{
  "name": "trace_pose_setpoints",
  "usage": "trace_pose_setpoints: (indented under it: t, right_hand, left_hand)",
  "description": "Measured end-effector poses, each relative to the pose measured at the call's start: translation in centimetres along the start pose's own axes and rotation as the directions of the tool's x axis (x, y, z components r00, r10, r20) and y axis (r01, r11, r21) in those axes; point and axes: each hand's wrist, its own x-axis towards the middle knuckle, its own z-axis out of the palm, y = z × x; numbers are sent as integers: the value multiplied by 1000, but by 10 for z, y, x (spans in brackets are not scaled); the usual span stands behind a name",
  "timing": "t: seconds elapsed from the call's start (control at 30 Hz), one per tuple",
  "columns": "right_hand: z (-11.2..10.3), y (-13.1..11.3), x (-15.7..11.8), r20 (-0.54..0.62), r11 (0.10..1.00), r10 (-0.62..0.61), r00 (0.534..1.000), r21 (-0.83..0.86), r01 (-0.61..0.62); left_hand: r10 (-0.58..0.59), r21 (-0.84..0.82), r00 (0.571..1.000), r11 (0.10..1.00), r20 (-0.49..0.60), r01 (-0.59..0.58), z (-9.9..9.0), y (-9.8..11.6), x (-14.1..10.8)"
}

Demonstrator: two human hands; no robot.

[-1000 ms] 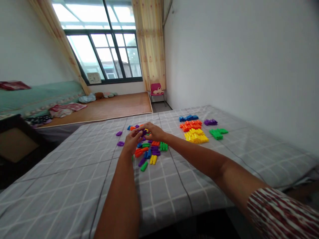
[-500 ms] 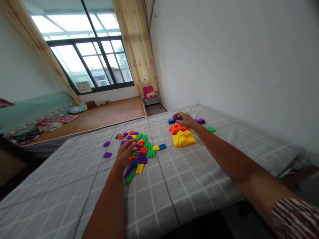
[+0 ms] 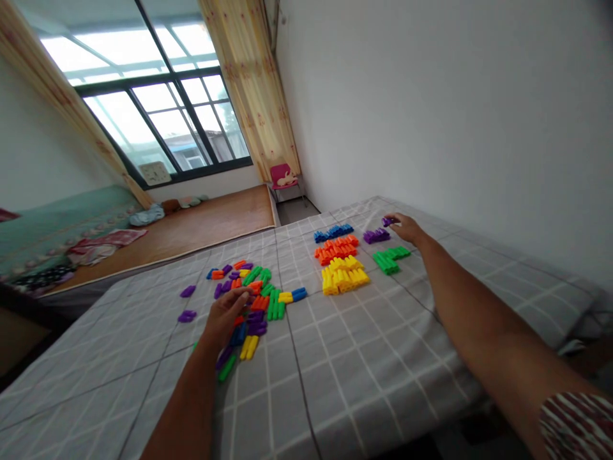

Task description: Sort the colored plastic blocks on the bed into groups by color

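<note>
My right hand (image 3: pixel 406 230) pinches a small purple plastic block (image 3: pixel 386 222) just above the far right end of the purple block row (image 3: pixel 376 236). A group of green blocks (image 3: pixel 390 259) lies nearer, below that hand. My left hand (image 3: pixel 227 312) reaches over a loose heap of mixed blocks, its fingertips drawn together near some orange blocks (image 3: pixel 260 303); whatever they hold is hidden. Around it lie green blocks (image 3: pixel 276 305), purple blocks (image 3: pixel 257 322) and a yellow pair (image 3: pixel 249 347). Sorted stacks of blue (image 3: pixel 334 233), orange (image 3: pixel 336 250) and yellow blocks (image 3: pixel 345 276) stand between my hands.
A grey checked cloth (image 3: pixel 364 358) covers the surface. Two purple pieces (image 3: pixel 187 316) lie apart at the left. A white wall (image 3: pixel 431 115) runs along the right. Behind are a low brown platform (image 3: pixel 230 214), a pink chair (image 3: pixel 282 176) and a curtained window (image 3: pixel 163 115).
My right hand has moved right from the blue stack to the purple row, carrying a purple block. The blue and green groups are now uncovered. My left hand stays over the mixed heap.
</note>
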Motion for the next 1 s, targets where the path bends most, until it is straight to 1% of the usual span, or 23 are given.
trace_pose_setpoints:
  t: [0.17, 0.23, 0.3, 0.4, 0.5, 0.67, 0.87, 1.0]
  right_hand:
    - [6, -3, -3, 67, 993, -34, 997, -109, 41]
    - [7, -4, -3, 79, 991, -26, 997, -127, 36]
    - [8, -2, -4, 73, 992, 5, 997, -124, 4]
    - [9, -1, -3, 83, 992, 37, 996, -125, -26]
    - [13, -4, -3, 132, 989, 23, 991, -145, -4]
    - [19, -6, -5, 197, 985, 34, 980, -174, 1]
    - [21, -1, -6, 182, 991, 17, 983, -133, 8]
    - [20, 0, -7, 203, 992, 61, 977, -123, -36]
  left_hand:
    - [30, 14, 999, 999, 24, -31, 1, -3, 1]
    - [46, 29, 999, 999, 21, -46, 1, -5, 2]
    - [61, 48, 998, 997, 21, -62, 1, -5, 2]
    - [79, 85, 995, 993, 56, -83, 2, -3, 0]
    - [80, 121, 993, 988, 92, -91, 2, -1, -2]
    - [73, 145, 992, 986, 100, -88, 0, -5, 1]
    - [77, 138, 993, 986, 87, -89, 0, -6, 3]
    - [90, 137, 991, 985, 100, -103, 0, -4, 1]
